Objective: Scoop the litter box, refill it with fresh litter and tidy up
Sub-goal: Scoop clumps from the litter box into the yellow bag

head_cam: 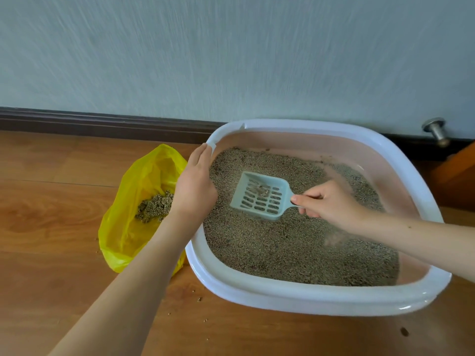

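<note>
A white-rimmed litter box [303, 296] with a pink inner wall stands on the wooden floor against the wall. Brownish-grey litter [288, 247] fills most of it, with bare bottom showing at the right. My right hand [331, 201] grips the handle of a pale blue slotted scoop [259, 196], which lies over the litter with a small clump in it. My left hand [196, 183] rests flat on the box's left rim. A yellow plastic bag [133, 209] lies open left of the box, with scooped litter inside.
Loose litter grains [199, 299] lie scattered on the floor in front of the box and bag. A dark skirting board [102, 122] runs along the wall. A metal door stop [437, 131] sticks out at the right, above a wooden edge.
</note>
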